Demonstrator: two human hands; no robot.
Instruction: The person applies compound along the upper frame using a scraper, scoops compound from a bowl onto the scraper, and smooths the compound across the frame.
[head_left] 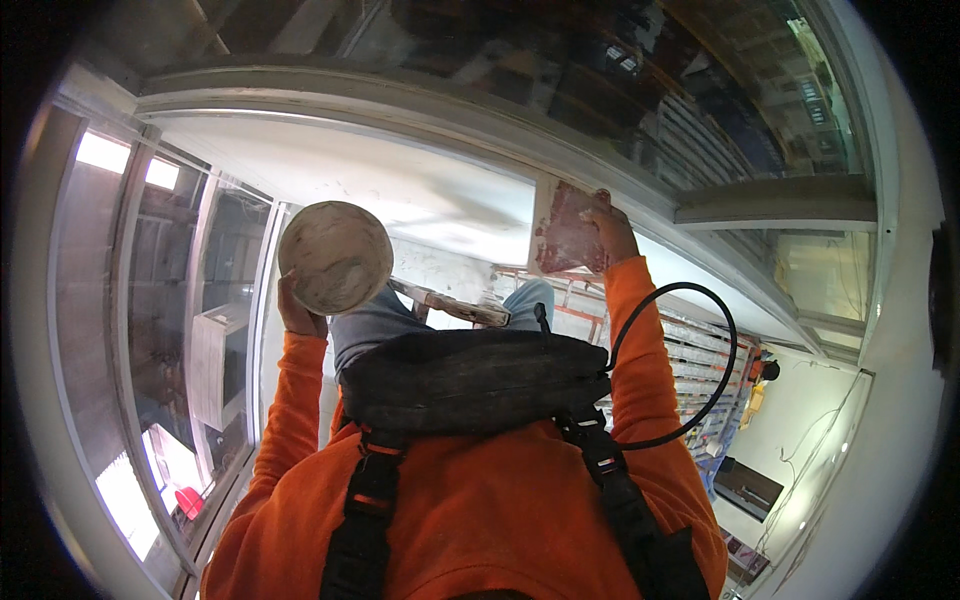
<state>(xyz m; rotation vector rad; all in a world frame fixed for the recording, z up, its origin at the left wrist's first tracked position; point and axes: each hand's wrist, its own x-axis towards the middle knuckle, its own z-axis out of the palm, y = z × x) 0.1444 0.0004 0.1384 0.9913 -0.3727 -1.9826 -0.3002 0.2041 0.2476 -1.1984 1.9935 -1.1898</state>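
My left hand (pixel 300 308) grips a round bowl (pixel 336 258) from below and its left side. The bowl's inside is smeared with greyish-white paste. Raised ahead on the right, my right hand (pixel 615 235) is closed on a flat reddish spreader (pixel 570 232) coated with white residue. The spreader is held up in front of the white wall panel (pixel 450 190) and the edge of a pale frame. I cannot tell whether its edge touches the surface. Most of my right fingers are hidden behind the spreader.
A worn wooden ladder top (pixel 460 306) shows between my knees. Glass panes (pixel 160 260) stand at left, and a large dark pane (pixel 500 70) spans the top. A black bag (pixel 475 382) with a looping cable (pixel 735 350) hangs before my chest. Another person (pixel 757 375) is far below right.
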